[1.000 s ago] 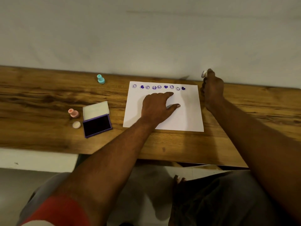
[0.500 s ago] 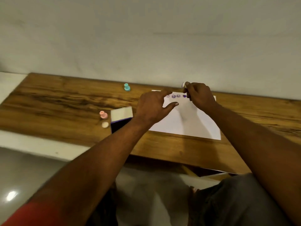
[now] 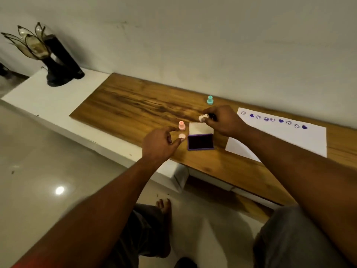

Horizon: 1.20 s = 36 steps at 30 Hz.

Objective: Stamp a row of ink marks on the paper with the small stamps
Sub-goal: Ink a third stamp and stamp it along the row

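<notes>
Right hand (image 3: 224,120): fingers pinch white stamp (image 3: 202,118), 12 o'clock of ink pad (image 3: 201,142).
Left hand (image 3: 160,144): fingers loosely curled, empty, 9 o'clock.

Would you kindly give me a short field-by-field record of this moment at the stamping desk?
Right hand: pinches a white stamp near the ink pad's lid
Left hand: fingers loosely spread, holding nothing; thumb tip by a pale round disc, contact unclear
Ink pad: open, left of the paper
Paper: nine purple marks in a row along its far edge
Idle stamps: pink stamp upright left of the pad; teal stamp upright near the wall
Surface: wooden tabletop
</notes>
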{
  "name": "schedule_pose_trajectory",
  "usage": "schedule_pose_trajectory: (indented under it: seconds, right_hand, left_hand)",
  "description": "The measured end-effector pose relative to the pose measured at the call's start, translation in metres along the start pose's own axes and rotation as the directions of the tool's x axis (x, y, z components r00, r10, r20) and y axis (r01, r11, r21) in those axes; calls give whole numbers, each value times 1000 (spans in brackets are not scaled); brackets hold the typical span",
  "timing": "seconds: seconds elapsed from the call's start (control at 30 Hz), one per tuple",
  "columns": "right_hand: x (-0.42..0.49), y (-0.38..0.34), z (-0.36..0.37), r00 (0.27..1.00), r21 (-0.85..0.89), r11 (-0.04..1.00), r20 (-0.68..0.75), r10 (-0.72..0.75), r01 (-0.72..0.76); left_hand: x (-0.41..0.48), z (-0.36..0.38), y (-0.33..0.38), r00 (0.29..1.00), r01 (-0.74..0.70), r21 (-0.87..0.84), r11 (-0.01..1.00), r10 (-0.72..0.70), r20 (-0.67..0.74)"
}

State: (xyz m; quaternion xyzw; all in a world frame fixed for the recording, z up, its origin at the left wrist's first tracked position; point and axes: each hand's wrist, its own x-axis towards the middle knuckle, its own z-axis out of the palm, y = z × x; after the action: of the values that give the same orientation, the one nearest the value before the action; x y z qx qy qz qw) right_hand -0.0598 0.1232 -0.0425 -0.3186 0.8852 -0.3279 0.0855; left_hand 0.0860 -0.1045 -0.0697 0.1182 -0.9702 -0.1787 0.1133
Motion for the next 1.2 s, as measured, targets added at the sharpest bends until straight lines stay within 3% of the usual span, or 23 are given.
schedule_pose_trajectory:
  seconds: [0.17, 0.33, 0.47, 1.2]
  right_hand:
    - [17, -29, 32, 995, -89, 994, 85, -55, 63]
    - [24, -35, 51, 984, -208, 968, 138, -115, 142]
    - [27, -33, 55, 981, -208, 965, 142, -129, 157]
    - [26, -32, 56, 969, -153, 965, 163, -187, 212]
  left_hand:
    - [7, 12, -23, 994, 70, -26, 997, -67, 90]
    - [14, 22, -21, 990, 30, -25, 999, -27, 135]
    - [16, 28, -19, 991, -10, -20, 1000, 13, 130]
    - [22, 34, -15, 993, 57, -123, 991, -43, 110]
